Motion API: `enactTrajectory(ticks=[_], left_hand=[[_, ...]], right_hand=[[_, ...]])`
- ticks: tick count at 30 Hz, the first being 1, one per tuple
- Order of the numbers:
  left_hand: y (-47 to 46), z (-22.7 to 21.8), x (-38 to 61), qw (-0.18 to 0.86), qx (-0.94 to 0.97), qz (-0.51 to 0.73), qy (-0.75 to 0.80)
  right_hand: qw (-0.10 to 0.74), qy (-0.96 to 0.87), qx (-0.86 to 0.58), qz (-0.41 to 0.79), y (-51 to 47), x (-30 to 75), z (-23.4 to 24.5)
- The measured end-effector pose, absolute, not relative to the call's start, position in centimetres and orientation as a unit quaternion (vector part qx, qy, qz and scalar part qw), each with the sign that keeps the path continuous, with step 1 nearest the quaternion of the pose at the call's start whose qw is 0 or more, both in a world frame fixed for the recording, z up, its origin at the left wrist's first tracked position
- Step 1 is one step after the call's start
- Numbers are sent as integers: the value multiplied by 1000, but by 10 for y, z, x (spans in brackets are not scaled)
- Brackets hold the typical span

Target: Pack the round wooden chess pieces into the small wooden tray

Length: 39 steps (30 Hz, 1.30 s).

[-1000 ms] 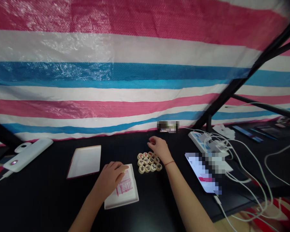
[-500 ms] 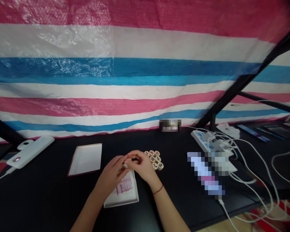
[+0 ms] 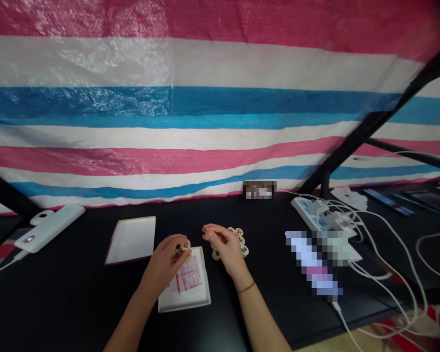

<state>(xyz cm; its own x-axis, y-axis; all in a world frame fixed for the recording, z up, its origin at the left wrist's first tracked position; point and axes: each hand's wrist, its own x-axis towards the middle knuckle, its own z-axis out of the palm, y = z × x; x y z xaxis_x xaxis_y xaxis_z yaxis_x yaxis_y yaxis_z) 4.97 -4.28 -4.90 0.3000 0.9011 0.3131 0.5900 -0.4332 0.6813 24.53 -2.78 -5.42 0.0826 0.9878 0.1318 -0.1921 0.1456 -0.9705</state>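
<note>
Low at six o'clock on the black surface (image 3: 73,303), our hands work close together. Our left hand (image 3: 164,264) pinches a round wooden xiangqi piece (image 3: 185,245) between thumb and fingertips, just above a white tray (image 3: 202,298) with a red-lined grid (image 3: 187,279); so small a disc seems to call for this narrow fingertip grip. At one o'clock from the tray, our right hand (image 3: 223,248) curls narrow, with something pale among its fingers, though the fingers hide how much it holds. Just beyond it, a tight cluster of xiangqi pieces (image 3: 242,244) rests on the surface, probably placed there to stay within easy reach of both hands. A red string bracelet (image 3: 246,287) circles our right wrist. At ten o'clock from the tray lies a second white tray (image 3: 131,239). Farther off at two o'clock, a power strip (image 3: 309,213) trails white cables (image 3: 384,254), apparently kept well to the side of our hands.
</note>
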Motion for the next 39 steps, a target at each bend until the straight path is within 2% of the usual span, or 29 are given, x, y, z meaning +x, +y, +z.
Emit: enactTrajectory(ticks=[14, 29, 32, 39], left_hand=[[-47, -48, 77, 107, 870, 184, 444], [-46, -55, 73, 87, 860, 208, 458], [-45, -57, 71, 75, 861, 216, 454], [-41, -66, 69, 77, 857, 222, 459]], right_hand=[[608, -481, -416, 476, -24, 245, -65], [550, -576, -416, 438, -37, 232, -56], [527, -614, -429, 400, -38, 234, -51], [435, -753, -445, 212, -44, 238, -39]])
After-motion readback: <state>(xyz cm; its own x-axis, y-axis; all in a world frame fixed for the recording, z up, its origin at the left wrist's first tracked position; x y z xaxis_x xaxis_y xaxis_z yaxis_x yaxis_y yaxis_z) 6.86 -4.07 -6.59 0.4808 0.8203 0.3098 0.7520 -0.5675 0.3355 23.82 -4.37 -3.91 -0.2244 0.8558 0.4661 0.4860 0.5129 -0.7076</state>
